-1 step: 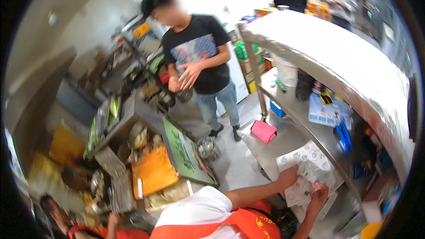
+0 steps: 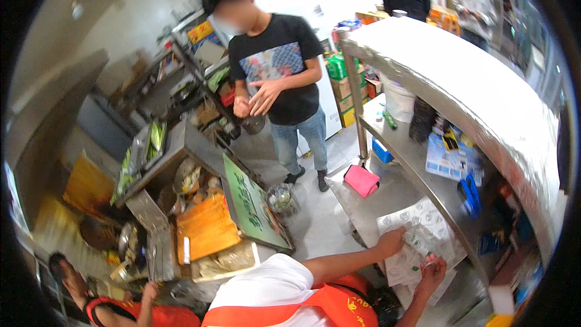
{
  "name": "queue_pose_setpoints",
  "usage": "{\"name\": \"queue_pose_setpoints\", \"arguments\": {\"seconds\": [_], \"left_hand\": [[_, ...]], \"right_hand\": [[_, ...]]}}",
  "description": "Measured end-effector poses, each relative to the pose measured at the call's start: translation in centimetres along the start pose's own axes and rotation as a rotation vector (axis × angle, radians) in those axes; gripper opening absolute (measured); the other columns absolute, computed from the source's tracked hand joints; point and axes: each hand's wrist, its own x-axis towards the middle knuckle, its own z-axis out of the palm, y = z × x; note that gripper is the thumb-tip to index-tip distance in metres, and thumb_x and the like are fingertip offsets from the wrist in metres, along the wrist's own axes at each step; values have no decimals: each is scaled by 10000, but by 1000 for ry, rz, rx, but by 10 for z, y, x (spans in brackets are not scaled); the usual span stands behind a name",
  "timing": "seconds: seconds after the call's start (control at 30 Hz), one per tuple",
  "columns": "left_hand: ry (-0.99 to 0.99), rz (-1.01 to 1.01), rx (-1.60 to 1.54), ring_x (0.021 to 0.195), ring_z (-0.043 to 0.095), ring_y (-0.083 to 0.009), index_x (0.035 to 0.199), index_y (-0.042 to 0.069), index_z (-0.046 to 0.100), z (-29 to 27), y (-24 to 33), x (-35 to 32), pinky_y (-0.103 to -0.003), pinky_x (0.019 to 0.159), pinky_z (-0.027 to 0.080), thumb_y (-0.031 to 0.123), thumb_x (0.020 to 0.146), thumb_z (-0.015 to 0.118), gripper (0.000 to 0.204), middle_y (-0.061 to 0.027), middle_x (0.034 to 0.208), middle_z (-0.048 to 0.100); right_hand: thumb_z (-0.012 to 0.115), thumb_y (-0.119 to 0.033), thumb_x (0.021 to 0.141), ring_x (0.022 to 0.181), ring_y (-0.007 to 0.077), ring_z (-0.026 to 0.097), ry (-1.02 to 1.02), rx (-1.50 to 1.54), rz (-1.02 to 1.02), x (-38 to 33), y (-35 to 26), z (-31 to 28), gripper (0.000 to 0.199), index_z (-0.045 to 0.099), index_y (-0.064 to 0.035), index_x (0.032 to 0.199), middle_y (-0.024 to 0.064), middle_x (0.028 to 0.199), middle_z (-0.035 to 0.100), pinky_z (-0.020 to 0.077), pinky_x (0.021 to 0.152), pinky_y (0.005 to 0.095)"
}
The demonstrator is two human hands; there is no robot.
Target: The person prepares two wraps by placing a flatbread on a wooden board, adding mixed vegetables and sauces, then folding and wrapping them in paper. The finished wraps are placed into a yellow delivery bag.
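Observation:
My left hand (image 2: pixel 392 243) lies on a stack of white printed sheets (image 2: pixel 426 224) that rests on the lower steel shelf (image 2: pixel 387 203) to my right. My right hand (image 2: pixel 432 268) is just below it, fingers curled and pinching the stack's near edge. Both forearms reach out from my white shirt and orange apron (image 2: pixel 315 306) at the bottom edge. A folded pink cloth (image 2: pixel 361 180) sits on the same shelf, further from me than the sheets.
A person in a black T-shirt (image 2: pixel 278 72) stands in the aisle facing me. Overhead curves a steel counter top (image 2: pixel 466 79). A green board (image 2: pixel 251 200), an orange board (image 2: pixel 206 227) and food trays crowd the left. Another person (image 2: pixel 109 312) crouches bottom left.

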Motion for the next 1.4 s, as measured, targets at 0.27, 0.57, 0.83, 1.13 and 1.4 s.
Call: {"name": "queue_pose_setpoints", "arguments": {"seconds": [0.27, 0.57, 0.83, 1.13, 1.4], "left_hand": [[-195, 220, -739, 817, 638, -200, 940, 10, 657, -52, 19, -6, -349, 758, 503, 139, 913, 527, 185, -73, 812, 650], [-761, 137, -673, 814, 670, -273, 941, -7, 662, -64, 52, 9, -419, 706, 520, 133, 866, 567, 185, -145, 826, 685], [-663, 424, -245, 743, 681, -297, 915, 56, 710, -13, 49, 59, -412, 732, 541, 440, 838, 702, 391, -134, 834, 717], [-797, 305, -309, 740, 643, -170, 950, 76, 729, -40, 64, 44, -329, 710, 502, 421, 840, 688, 364, -80, 794, 698], [-678, 463, -277, 811, 656, -201, 946, 71, 718, -32, 49, 39, -356, 758, 508, 358, 859, 658, 305, -121, 853, 691]], "right_hand": [[562, -111, 935, 1002, 170, 567, 34, -56, 3, -5, 27, 32, 130, 514, -83, 1053, 94, 1225, 583, 451, 817, 315], [622, -138, 950, 1209, 271, 542, -97, -226, -210, 18, 74, 31, 385, 518, 35, 1278, 175, 1358, 536, 473, 958, 373], [559, -55, 956, 1139, 198, 561, 104, 26, -185, 27, 138, 25, 437, 502, -19, 1389, 98, 1331, 565, 441, 986, 331], [493, -84, 1004, 1354, 281, 445, -48, -128, -332, 27, 67, 41, 407, 488, -1, 1402, 171, 1449, 487, 383, 1081, 378], [539, -126, 972, 1237, 269, 548, -334, -351, -265, 30, 39, 37, 389, 540, -2, 1341, 141, 1355, 572, 413, 1040, 362]]}}
